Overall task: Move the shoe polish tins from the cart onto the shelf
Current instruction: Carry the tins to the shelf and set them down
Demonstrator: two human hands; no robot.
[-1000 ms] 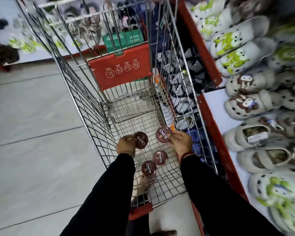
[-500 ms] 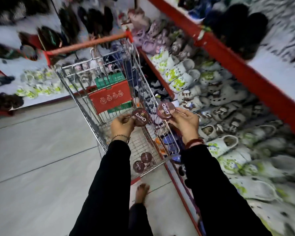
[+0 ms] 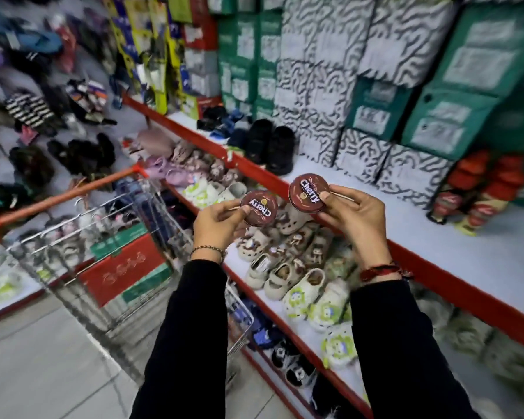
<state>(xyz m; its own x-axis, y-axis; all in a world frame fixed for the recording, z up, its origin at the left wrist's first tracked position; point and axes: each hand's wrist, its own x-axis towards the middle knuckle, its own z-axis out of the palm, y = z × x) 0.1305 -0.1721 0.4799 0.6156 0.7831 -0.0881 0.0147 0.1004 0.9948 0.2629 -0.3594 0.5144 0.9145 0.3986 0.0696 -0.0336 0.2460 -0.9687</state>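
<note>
The left hand [image 3: 217, 220] holds one shoe polish tin [image 3: 259, 208] with its lid facing the camera. The thumb presses on the lid's left edge and the fingers [image 3: 242, 229] are clamped behind and under the tin, mostly hidden by it. The right hand [image 3: 356, 213] holds a second tin [image 3: 308, 193] slightly higher and to the right, the thumb on the lid's right edge and the fingers closed on its back and lower rim. The two tins are near each other but apart, both raised in the air in front of the red-edged shelf [image 3: 412, 255], whose white top lies to the right and beyond them. Below the hands, a lower shelf carries rows of pale children's clogs [image 3: 303, 285]. The wire cart [image 3: 103, 237] with its red handle stands to the left, well apart from both tins. Patterned shoe boxes [image 3: 315, 65] are stacked at the far side of the upper shelf.
</note>
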